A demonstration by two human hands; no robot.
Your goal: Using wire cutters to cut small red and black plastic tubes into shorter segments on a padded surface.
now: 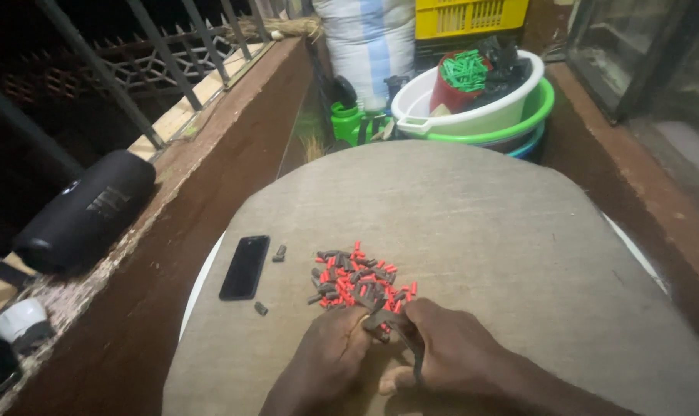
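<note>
the small grey piece [378, 322] sits pinched between my left hand [330, 350] and right hand [451, 354], at the near edge of the red and grey pile [359, 282] on the board [480, 223]. it looks light, stiff, easily dropped; i grip its ends with fingertips closed.

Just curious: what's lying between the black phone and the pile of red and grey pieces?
In the head view, one small grey piece lies on the board between the phone and the pile; another sits lower down.
</note>
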